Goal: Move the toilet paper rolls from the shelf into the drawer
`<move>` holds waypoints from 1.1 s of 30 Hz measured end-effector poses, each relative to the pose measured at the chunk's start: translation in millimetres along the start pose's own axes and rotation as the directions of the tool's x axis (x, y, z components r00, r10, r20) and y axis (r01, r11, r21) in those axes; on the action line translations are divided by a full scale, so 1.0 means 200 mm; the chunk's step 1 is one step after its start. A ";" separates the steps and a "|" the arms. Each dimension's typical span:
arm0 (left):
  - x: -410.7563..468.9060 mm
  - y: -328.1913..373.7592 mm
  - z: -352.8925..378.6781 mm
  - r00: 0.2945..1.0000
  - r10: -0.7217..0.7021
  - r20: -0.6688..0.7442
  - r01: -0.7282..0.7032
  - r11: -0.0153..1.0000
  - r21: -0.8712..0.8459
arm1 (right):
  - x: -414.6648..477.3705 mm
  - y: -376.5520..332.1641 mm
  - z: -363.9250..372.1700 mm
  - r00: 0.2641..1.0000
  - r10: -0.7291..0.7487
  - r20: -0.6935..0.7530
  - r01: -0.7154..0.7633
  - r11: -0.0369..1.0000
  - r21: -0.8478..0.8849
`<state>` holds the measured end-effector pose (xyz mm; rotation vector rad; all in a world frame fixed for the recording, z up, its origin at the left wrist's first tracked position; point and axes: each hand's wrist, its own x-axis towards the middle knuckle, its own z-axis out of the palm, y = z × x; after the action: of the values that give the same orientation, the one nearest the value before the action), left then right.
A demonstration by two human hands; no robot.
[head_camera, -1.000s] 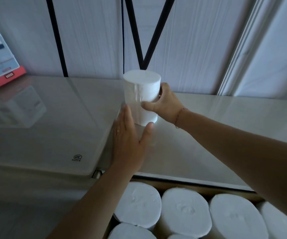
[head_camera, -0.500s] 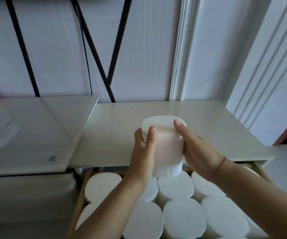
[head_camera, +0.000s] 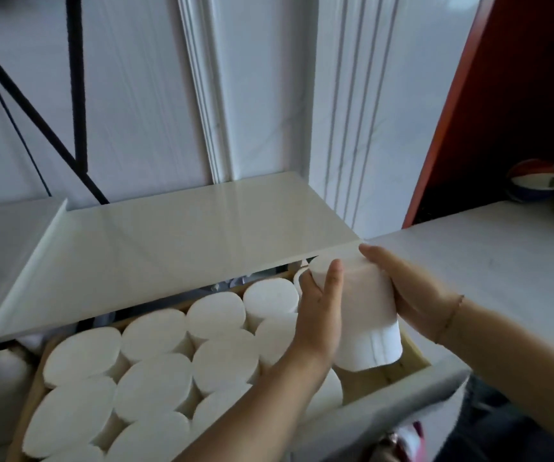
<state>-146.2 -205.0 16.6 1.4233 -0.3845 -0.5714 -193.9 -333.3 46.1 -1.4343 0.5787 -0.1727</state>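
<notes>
Head view: our left hand [head_camera: 319,316] and right hand [head_camera: 413,295] clasp one roll [head_camera: 367,325] over the right end of the drawer [head_camera: 385,408].
Progress: drawer nearly full, we judge.

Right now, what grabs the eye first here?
The left hand and right hand grip one toilet roll, tilted over the right end of the open drawer. The drawer is packed with upright rolls, just below the pale shelf.

white rolls [head_camera: 155,331], cream shelf [head_camera: 182,241], red panel [head_camera: 448,105]
</notes>
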 end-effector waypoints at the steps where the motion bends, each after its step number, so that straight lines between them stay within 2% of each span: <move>1: -0.02 -0.03 0.03 1.000 -0.017 0.005 0.017 1.000 0.009 | -0.01 0.02 -0.02 1.000 0.016 -0.008 -0.016 1.000 0.003; 8: -0.05 -0.09 0.11 1.000 0.007 -0.024 -0.005 0.999 0.054 | -0.05 0.09 -0.10 0.997 0.069 -0.034 -0.068 0.997 0.040; 15: -0.03 -0.12 0.14 0.996 -0.055 -0.064 0.056 0.998 0.013 | -0.05 0.07 -0.10 0.994 0.100 -0.036 -0.099 0.995 0.020; 20: -0.08 -0.18 0.15 0.997 -0.045 -0.069 0.042 0.998 -0.049 | -0.08 0.13 -0.13 0.996 0.073 0.041 -0.075 0.997 0.029; 24: -0.11 -0.20 0.14 0.999 -0.037 -0.002 0.037 0.999 0.019 | -0.10 0.17 -0.22 0.984 0.085 0.156 -0.096 0.993 0.064; 26: -0.13 -0.22 0.14 0.996 -0.060 0.072 0.048 0.986 0.163 | -0.11 0.19 -0.26 0.968 0.165 0.187 -0.151 0.985 -0.087; 29: -0.15 -0.26 0.11 0.983 -0.100 0.152 0.030 0.914 0.404 | -0.12 0.24 -0.30 0.932 0.317 0.177 -0.244 0.907 -0.343; 33: -0.10 -0.25 0.03 0.984 -0.009 0.176 -0.098 0.801 0.591 | -0.09 0.25 -0.30 0.936 0.324 0.138 -0.210 0.827 -0.521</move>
<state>-172.9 -201.2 -29.9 1.9741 -0.7874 -0.5584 -249.4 -370.9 2.0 -1.8228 0.6625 0.3916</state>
